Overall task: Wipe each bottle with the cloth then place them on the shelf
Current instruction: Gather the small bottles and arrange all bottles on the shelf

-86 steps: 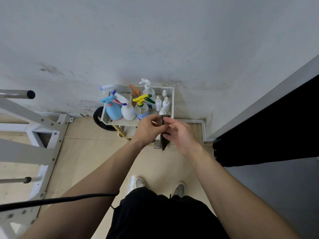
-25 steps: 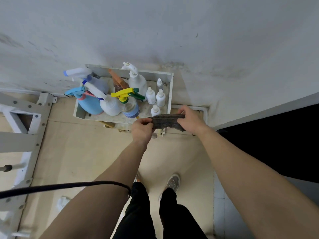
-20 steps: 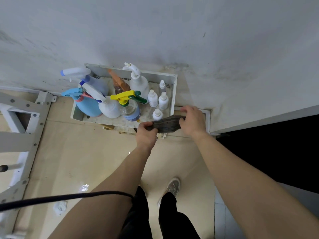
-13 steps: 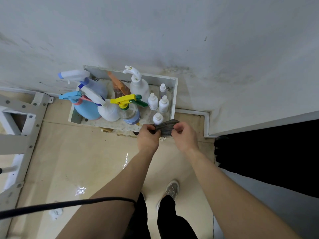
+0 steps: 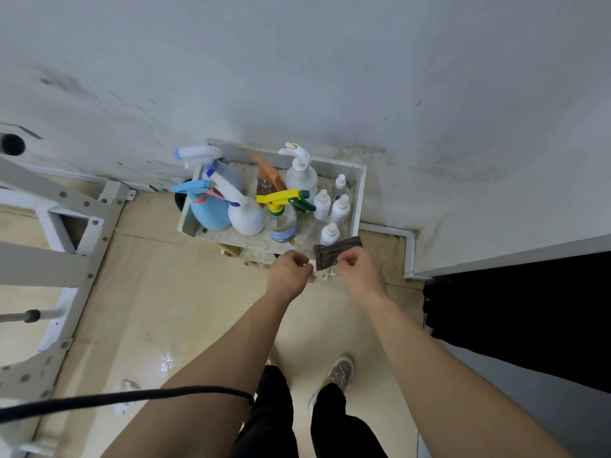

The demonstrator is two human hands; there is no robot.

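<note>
Right hand (image 5: 359, 273): pinches the near edge of the dark cloth (image 5: 337, 252).
Left hand (image 5: 289, 272): fingers curled, empty, just left of the cloth.
Cloth: over the near right corner of the white shelf (image 5: 361, 200), beside a small white bottle (image 5: 330, 233).
Yellow-trigger spray bottle (image 5: 281, 221): blue label, unreadable.

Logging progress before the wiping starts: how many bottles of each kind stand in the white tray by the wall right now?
Trigger spray bottles: 5
Pump bottle: 1
Small white bottles: 4
Total: 10 bottles
</note>
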